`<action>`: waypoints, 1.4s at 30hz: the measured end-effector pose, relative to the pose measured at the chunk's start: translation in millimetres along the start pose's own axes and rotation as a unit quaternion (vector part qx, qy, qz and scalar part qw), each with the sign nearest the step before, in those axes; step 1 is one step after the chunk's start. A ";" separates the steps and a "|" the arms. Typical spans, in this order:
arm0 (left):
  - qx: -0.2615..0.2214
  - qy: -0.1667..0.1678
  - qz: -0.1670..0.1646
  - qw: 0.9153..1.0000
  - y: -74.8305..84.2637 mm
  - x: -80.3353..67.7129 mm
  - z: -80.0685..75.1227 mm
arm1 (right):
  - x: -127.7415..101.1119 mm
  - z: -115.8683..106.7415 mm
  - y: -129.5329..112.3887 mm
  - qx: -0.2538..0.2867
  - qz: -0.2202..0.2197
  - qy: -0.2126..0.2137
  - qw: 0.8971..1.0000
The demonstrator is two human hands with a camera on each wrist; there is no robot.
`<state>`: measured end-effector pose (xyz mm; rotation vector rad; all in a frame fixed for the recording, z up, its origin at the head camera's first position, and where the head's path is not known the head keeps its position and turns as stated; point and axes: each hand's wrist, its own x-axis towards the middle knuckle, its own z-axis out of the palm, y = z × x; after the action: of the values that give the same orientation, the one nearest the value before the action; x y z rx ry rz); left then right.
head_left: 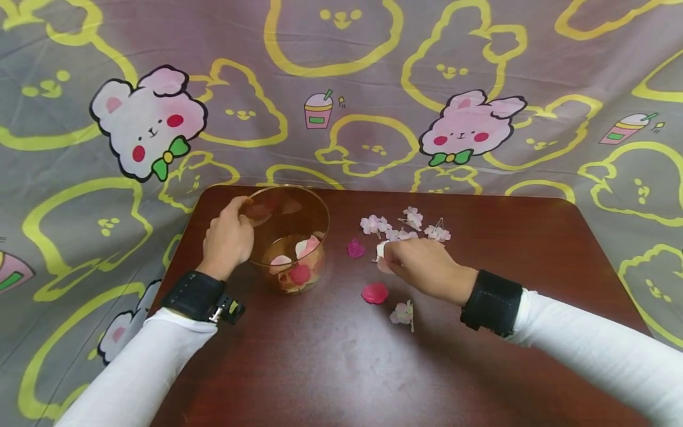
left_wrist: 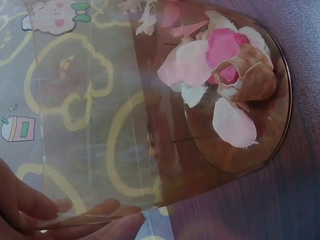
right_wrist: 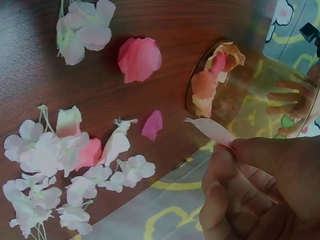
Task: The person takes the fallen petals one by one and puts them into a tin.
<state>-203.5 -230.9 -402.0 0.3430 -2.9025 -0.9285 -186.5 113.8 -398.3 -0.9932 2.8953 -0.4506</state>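
One petal (right_wrist: 212,130) in right hand (right_wrist: 260,192)

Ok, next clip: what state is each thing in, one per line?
Cup: upright on the table, part filled with petals, rim held by left hand.
Pale petal: pinched in right hand, off the table.
Red petal: lying loose on the table.
Blossoms: scattered beyond the right hand.

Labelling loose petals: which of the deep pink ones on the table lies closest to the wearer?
The larger deep pink petal, just near-side of the right hand. The other, a smaller magenta petal, lies farther back, beside the glass bowl.
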 end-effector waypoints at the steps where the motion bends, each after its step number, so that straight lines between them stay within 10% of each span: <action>1: 0.001 0.001 0.000 1.000 0.1 0.0 -0.1 | 1.0 -0.3 -0.3 -0.002 -0.003 0.004 1.000; 42: 0.001 -0.005 -0.004 1.000 1.9 -0.2 -1.2 | 49.3 -36.3 -57.3 0.010 -0.067 0.116 0.991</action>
<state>-203.5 -230.0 -399.9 0.3525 -2.9145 -0.9314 -196.6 50.2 -344.7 -1.2150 3.0266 -0.6433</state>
